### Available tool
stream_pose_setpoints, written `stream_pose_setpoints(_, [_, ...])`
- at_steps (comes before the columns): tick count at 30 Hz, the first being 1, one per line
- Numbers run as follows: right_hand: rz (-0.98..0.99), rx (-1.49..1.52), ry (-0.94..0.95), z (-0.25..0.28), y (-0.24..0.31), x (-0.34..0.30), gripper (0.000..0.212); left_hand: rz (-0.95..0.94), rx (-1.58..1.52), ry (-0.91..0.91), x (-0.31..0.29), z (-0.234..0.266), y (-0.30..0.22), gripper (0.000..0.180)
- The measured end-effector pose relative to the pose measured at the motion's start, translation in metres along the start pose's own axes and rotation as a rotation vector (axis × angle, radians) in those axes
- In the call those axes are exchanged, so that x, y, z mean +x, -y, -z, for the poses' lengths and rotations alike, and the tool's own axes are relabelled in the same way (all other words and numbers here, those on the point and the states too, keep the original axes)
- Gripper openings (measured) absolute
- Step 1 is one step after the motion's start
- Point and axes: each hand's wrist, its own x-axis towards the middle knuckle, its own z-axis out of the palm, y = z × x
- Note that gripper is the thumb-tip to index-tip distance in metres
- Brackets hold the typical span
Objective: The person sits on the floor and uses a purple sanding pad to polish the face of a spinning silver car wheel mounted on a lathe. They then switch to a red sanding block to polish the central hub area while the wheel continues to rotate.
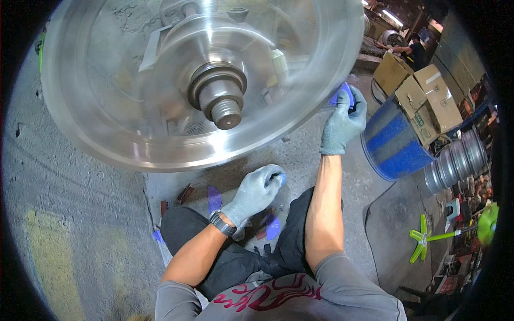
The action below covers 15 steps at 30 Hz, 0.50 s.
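Observation:
A silvery wheel rim (pixel 316 101), blurred as if spinning, fills the upper left around a threaded metal spindle (pixel 226 111). My right hand (pixel 345 120), in a grey glove, pinches a purple-blue abrasive sheet (pixel 347 90) at the rim's right outer edge. Whether the sheet presses on the metal is hard to tell. Below the rim, apart from it, my gloved left hand (pixel 254 192) is closed, with a bit of blue (pixel 282 178) showing at its fingertips. What that bit belongs to is mostly hidden.
Purple sheet pieces (pixel 214 199) and brown scraps (pixel 185 193) lie on the floor by my legs. To the right stand a blue drum (pixel 396 142) with cardboard boxes (pixel 428 99), stacked rims (pixel 458 160) and a green-legged stand (pixel 422 239). Another person (pixel 415 53) is far off.

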Motion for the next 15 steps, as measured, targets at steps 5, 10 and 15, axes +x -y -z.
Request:
stream_pose_setpoints(5, [-0.020, 0.004, 0.026, 0.0023, -0.0027, 0.0012, 0.021, -0.003, 0.010, 0.001, 0.0002, 0.0001, 0.0003, 0.025])
stream_pose_setpoints(10, [0.005, -0.088, 0.019, 0.0002, 0.0011, -0.0039, 0.025, -0.001, 0.040, 0.000, 0.0001, -0.0004, 0.0004, 0.026])
stream_pose_setpoints(15, [0.053, -0.115, 0.005, -0.0023, -0.0018, -0.0074, 0.025, -0.012, 0.048, 0.005, 0.0013, -0.0004, 0.0004, 0.026])
